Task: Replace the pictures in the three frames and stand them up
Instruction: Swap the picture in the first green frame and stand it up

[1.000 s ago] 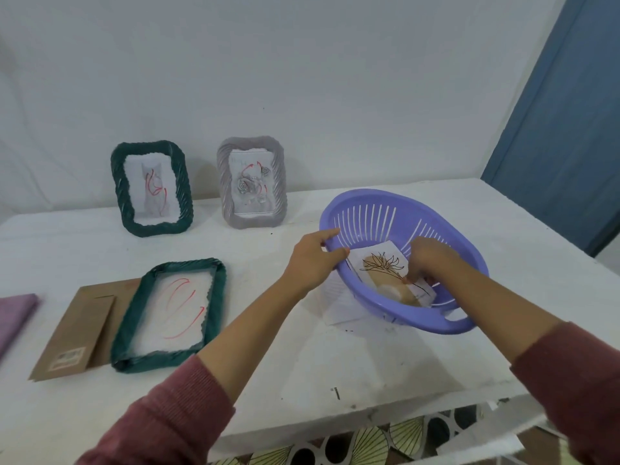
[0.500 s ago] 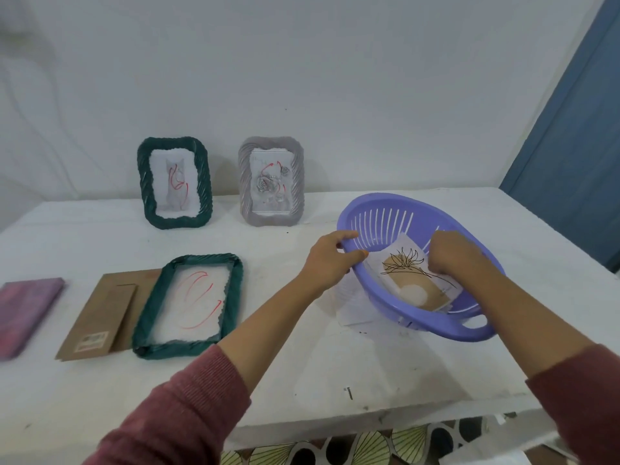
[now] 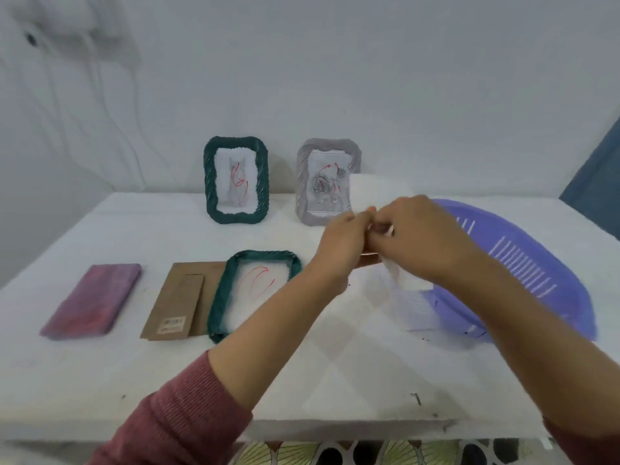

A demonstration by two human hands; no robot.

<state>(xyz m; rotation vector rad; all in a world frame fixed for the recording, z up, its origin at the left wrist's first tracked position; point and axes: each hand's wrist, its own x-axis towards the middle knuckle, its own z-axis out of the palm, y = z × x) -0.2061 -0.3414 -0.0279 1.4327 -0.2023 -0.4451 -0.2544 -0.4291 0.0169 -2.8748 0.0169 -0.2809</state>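
Note:
A green frame (image 3: 236, 180) and a grey frame (image 3: 326, 180) stand upright at the back of the table. A second green frame (image 3: 252, 292) lies flat at the middle, its brown backing board (image 3: 181, 301) beside it on the left. My left hand (image 3: 342, 242) and my right hand (image 3: 419, 234) meet above the table, both pinching white picture paper (image 3: 375, 193) that is blurred and partly hidden by my fingers. The purple basket (image 3: 510, 270) lies under my right forearm.
A purple-red cloth (image 3: 92, 302) lies at the left of the white table (image 3: 335, 374). White cables hang on the wall at the upper left. A blue door edge shows at the far right. Patterned floor shows below the table's front edge.
My right hand has lifted the paper out of the basket. My left hand left the basket rim and joined it on the paper. The view shifted left.

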